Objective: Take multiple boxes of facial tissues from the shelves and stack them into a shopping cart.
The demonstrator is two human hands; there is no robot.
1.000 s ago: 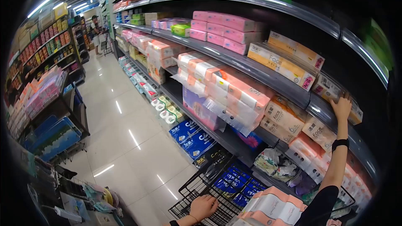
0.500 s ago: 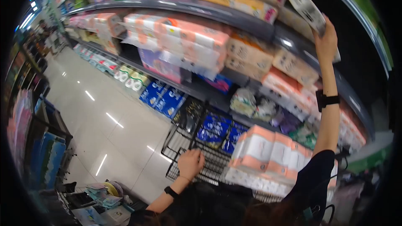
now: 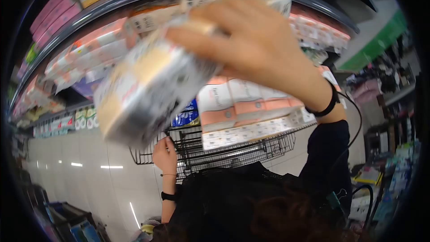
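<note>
My right hand [image 3: 255, 45] grips a plastic-wrapped pack of tissues [image 3: 143, 89], held close to the camera and blurred by motion. It hangs above the black wire shopping cart [image 3: 224, 152]. My left hand [image 3: 165, 154] rests on the cart's near rim. A large multipack of orange and white tissue packs [image 3: 246, 112] lies in the cart. A black band sits on each wrist. My dark sleeve and hair fill the lower middle of the view.
Shelves [image 3: 112, 40] stacked with pink, orange and white paper goods run across the top left. Blue packs [image 3: 188, 114] sit low behind the cart. Glossy white floor [image 3: 80, 166] spreads to the left. More display racks [image 3: 385, 152] stand at the right.
My right hand has pulled the tissue pack off the high shelf and swung it down toward the cart, close to the camera. My head has tilted down. The left hand stays on the cart.
</note>
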